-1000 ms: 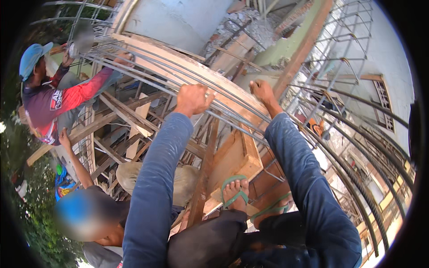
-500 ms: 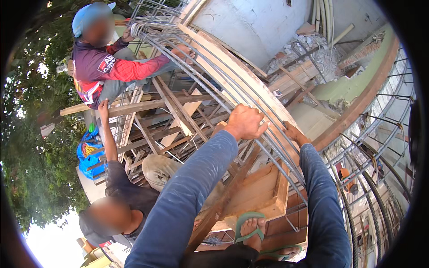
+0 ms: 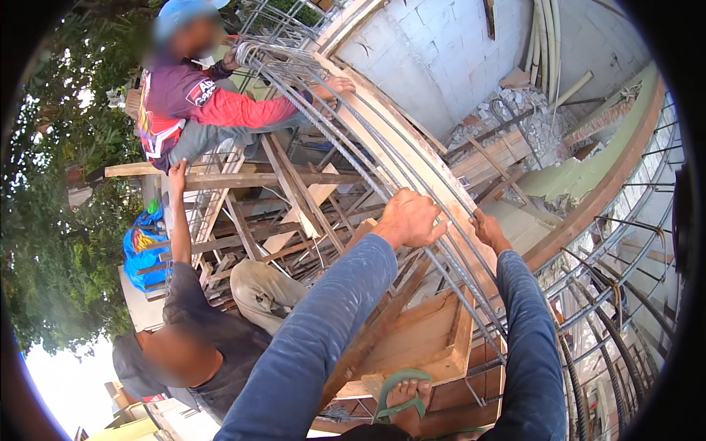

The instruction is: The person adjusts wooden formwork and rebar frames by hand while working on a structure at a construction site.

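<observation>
My left hand (image 3: 413, 219) is closed in a fist around long steel reinforcing bars (image 3: 471, 281), which run from the upper left down toward my feet. My right hand (image 3: 488, 229) lies farther right, its fingers curled over a bar along the inner side of the same bundle. At the bundle's far end, a person in a blue cap and a red and purple shirt (image 3: 213, 103) has a hand (image 3: 335, 89) on the bars. Under them runs a long pale wooden board (image 3: 413, 151). My palms and the exact bars inside them are hidden.
Below left, another person in a dark shirt (image 3: 213, 331) holds a wooden beam (image 3: 250, 181). Loose timber crowds the drop beneath. A curved rebar cage (image 3: 614, 294) stands at right; broken rubble (image 3: 526, 110) lies beyond. My sandalled foot (image 3: 406, 397) is beside a wooden box form (image 3: 415, 342).
The view has shifted, so most things sit slightly lower and farther right. Both my hands keep their grip on the bars. The far person's hand still rests on them.
</observation>
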The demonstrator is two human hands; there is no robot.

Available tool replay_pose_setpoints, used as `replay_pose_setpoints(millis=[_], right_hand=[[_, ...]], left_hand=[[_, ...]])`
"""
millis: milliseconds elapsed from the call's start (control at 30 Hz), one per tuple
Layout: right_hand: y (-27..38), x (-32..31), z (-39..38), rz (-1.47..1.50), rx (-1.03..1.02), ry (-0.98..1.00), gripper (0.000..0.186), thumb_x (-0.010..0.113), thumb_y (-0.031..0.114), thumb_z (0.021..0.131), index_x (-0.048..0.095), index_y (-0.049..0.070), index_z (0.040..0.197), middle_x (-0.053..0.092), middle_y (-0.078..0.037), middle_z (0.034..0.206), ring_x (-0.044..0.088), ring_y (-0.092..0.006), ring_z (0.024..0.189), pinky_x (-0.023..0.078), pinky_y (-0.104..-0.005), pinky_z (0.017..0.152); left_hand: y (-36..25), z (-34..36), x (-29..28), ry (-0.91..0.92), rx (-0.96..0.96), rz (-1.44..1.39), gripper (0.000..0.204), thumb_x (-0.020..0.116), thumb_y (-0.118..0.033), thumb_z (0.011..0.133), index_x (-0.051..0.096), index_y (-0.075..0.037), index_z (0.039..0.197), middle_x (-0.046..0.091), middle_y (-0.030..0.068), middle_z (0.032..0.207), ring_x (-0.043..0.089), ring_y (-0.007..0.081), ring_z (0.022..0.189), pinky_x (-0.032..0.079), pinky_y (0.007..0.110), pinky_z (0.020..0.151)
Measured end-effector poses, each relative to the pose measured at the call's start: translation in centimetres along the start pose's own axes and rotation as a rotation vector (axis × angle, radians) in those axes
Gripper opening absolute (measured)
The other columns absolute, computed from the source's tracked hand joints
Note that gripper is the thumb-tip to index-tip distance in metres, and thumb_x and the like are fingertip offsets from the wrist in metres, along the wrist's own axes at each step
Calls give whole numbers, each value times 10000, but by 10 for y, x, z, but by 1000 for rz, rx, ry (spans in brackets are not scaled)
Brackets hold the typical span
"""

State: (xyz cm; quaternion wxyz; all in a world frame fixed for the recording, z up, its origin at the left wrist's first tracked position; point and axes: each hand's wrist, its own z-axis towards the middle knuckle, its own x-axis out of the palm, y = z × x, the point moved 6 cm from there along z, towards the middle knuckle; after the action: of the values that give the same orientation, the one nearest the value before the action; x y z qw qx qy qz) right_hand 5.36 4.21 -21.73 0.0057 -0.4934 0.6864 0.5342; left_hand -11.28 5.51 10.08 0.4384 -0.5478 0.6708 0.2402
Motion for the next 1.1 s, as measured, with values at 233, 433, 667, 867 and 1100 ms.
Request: replay_pose_setpoints(millis=[233, 433, 667, 867, 1100], right_hand=[[18, -8, -21, 272, 37, -316, 200, 619, 216, 891, 634, 17, 905, 639, -216, 782, 620, -400, 732, 474, -462, 676], [37, -21, -39, 218, 60, -549, 251, 628, 258, 907, 661, 11, 874, 633, -250, 764, 622, -429, 731, 464, -485, 665], [26, -21, -6, 235, 231, -210, 518, 475, 437, 977, 620, -35, 820, 606, -319, 811, 579, -502, 809, 443, -541, 738], [34, -13, -11, 283, 89, -213, 574, 462, 477, 981, 566, -42, 759, 545, -295, 710, 510, -429, 647, 424, -483, 651], [1, -7, -12, 404, 118, -6, 554, 478, 490, 970, 579, -10, 753, 574, -172, 670, 533, -282, 650, 439, -425, 640]], left_hand=[[-2, 1, -4, 2, -21, -8, 484, 532, -482, 872, 741, -48, 828, 699, 151, 748, 684, 318, 769, 507, 428, 776], [-6, 4, -4, -39, 9, 4, 482, 561, -489, 853, 741, -44, 806, 686, 151, 694, 681, 325, 704, 524, 425, 711], [-5, 7, -9, -17, -2, 7, 475, 573, -482, 845, 739, -39, 800, 684, 150, 681, 683, 322, 698, 527, 430, 718], [-3, 4, -8, 32, 33, 0, 493, 523, -489, 885, 723, -40, 848, 673, 136, 703, 673, 318, 693, 517, 440, 692], [-1, 6, 1, -5, 30, -17, 490, 541, -494, 877, 734, -47, 821, 679, 142, 687, 679, 323, 696, 520, 436, 709]])
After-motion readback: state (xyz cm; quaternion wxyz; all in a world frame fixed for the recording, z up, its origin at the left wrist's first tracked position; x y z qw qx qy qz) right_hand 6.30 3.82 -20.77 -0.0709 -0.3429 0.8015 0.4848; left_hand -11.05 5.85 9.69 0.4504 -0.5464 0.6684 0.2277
